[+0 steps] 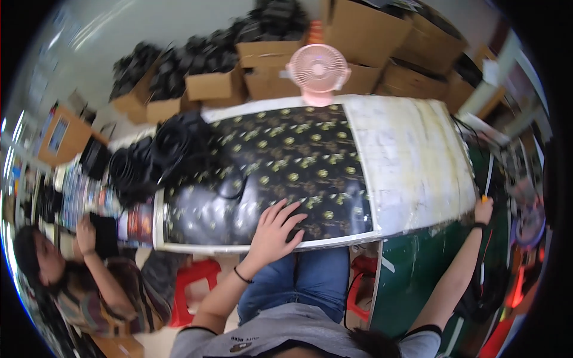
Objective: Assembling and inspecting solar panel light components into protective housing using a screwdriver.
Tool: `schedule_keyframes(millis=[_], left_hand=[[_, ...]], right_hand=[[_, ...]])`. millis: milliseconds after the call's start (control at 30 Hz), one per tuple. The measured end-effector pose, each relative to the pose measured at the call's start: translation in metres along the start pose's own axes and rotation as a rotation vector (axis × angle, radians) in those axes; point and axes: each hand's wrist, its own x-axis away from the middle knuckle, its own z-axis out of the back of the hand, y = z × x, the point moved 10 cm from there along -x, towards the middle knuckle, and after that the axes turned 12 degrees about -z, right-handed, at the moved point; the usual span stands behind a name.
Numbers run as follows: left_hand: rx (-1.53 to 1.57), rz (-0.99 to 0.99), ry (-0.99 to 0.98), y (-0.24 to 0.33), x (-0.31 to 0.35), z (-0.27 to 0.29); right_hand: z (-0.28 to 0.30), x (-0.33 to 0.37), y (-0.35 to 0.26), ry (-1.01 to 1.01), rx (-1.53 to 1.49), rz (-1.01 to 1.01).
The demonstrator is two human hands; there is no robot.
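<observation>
My left hand [277, 230] lies with fingers spread on the near edge of a black mat [280, 149] printed with a pale gold pattern. Nothing is held in it. Out at the far right, my right hand [484, 212] is closed around the lower end of a slim tool [490, 173], which shows an orange-yellow part by my fingers and a long pale shaft pointing away from me. Its exact kind is too small to make out. Below that hand is a dark green surface [412, 286].
A heap of black straps or cables [173, 146] covers the table's left end. At the far edge stands a pink fan [319, 71]. Cartons [212, 85] of black items line the back. A person [101, 280] sits at left, near a red stool [194, 292].
</observation>
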Motion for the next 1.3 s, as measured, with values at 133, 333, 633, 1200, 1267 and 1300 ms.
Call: schedule_keyframes(millis=[133,333,633,1200,1267,1300], left_hand=[[-0.032,-0.021,0.027,0.0,0.002,0.0],[-0.072,-0.004,0.056,-0.004,0.015,-0.004],[-0.056,-0.041,0.098,0.005,0.013,-0.008],[0.285,0.179,0.745,-0.049,-0.006,0.094],[0.113,-0.096,0.495,-0.026,-0.036,0.102],[0.05,-0.16,0.433,-0.016,-0.048,0.104]], right_hand=[[0.027,-0.002,-0.044,0.052,0.088,0.124],[0.02,0.006,-0.137,-0.549,-0.58,-0.027],[0.085,0.242,-0.283,-0.859,-0.712,0.22],[0.179,0.485,-0.372,-1.797,-0.704,0.642],[0.167,0.461,-0.361,-1.695,-0.752,0.6],[0.16,0.45,-0.357,-1.674,-0.76,0.562]])
